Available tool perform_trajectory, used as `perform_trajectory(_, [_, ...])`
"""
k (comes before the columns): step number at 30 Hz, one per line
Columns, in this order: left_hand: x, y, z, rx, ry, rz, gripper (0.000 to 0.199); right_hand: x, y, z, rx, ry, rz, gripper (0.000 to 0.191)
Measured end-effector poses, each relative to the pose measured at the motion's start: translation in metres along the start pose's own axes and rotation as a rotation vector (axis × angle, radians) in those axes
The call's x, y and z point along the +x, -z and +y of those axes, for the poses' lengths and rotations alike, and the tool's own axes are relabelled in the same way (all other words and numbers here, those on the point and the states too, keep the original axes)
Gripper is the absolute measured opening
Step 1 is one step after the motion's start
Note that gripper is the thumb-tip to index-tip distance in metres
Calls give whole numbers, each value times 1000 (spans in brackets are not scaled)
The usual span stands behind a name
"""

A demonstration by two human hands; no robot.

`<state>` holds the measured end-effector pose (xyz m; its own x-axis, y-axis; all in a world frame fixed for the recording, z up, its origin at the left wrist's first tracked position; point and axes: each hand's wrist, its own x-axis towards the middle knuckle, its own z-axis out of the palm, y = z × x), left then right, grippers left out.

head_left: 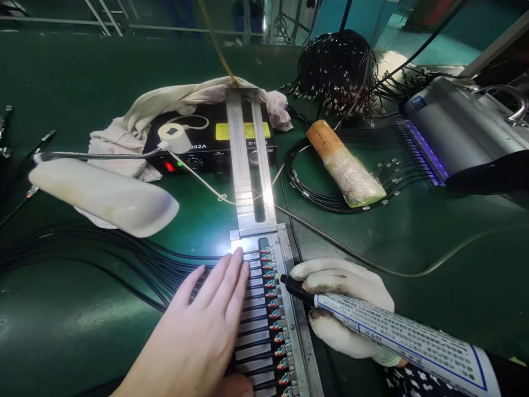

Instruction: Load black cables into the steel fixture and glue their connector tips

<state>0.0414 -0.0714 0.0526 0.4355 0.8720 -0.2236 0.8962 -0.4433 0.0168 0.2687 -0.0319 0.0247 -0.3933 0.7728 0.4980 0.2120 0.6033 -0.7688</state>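
My bare left hand (210, 309) lies flat with its fingers stretched over the slots of a metal fixture (306, 358), on top of the black cables (136, 256) held there. Small connectors with coloured wires (273, 303) stand in a row along the fixture. My right hand (347, 303), in a white glove with dark smudges on its fingers, grips a labelled tube with a black nozzle (405, 336). The tube slants down from right to left. Its tip is at the fixture's right side, close to the connectors; whether it touches one I cannot tell.
Behind the fixture stands a black control box (198, 154) with a cloth (173, 102) over it. A white lamp (107, 193) hangs at the left. Farther right are a wrapped wooden handle (343, 165), a cable bundle (334, 71) and a grey machine glowing violet (467, 127).
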Motion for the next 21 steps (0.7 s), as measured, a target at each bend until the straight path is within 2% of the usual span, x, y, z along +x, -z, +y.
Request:
perform_trajectory(11, [-2,-5,0,-4,-8,6,113,1,1,-1,-1,-10,-2,22])
perform_trajectory(15, [-5,-9,-3,-1,-27,50,110,-2,2,0,-3,5,-21,24])
perform_trajectory(18, [-11,-13,-4,11,-75,96,102,-3,3,0,0,10,-25,24])
perform_trajectory(21, [-20,-17,-2,27,-127,75,82,-3,3,0,-9,11,-22,23])
